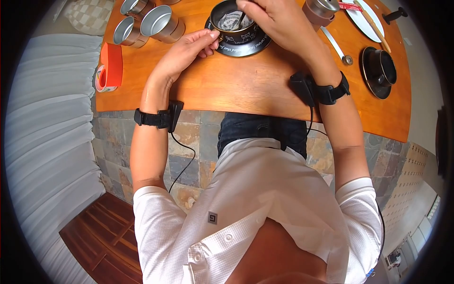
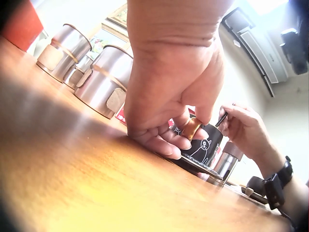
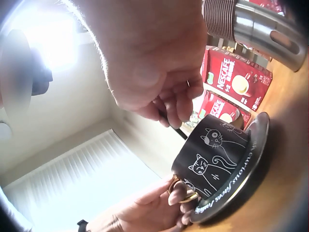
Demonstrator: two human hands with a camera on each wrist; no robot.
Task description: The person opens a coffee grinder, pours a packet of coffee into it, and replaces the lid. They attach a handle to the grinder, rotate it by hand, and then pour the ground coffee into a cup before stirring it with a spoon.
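A black cup (image 3: pixel 210 157) with white cat drawings stands on a black saucer (image 1: pixel 243 49) with white lettering around its rim. My left hand (image 1: pixel 193 49) pinches the cup's gold handle (image 2: pixel 191 129) between thumb and fingers, low beside the saucer. Above the cup, my right hand (image 1: pixel 276 22) grips a thin dark stick-like handle (image 1: pixel 241 20), probably a spoon, whose lower end goes into the cup. Inside, a pale, foamy-looking surface shows in the head view. The dark handle's top is hidden by the right fingers.
Several metal cups (image 1: pixel 163 23) stand at the back left, near an orange-red object (image 1: pixel 112 64) and a tape roll (image 1: pixel 100 78). Red Nescafe boxes (image 3: pixel 239 79) and a metal cylinder (image 3: pixel 268 31) are behind the cup. At right are another black cup (image 1: pixel 388 67) and a white plate (image 1: pixel 366 21).
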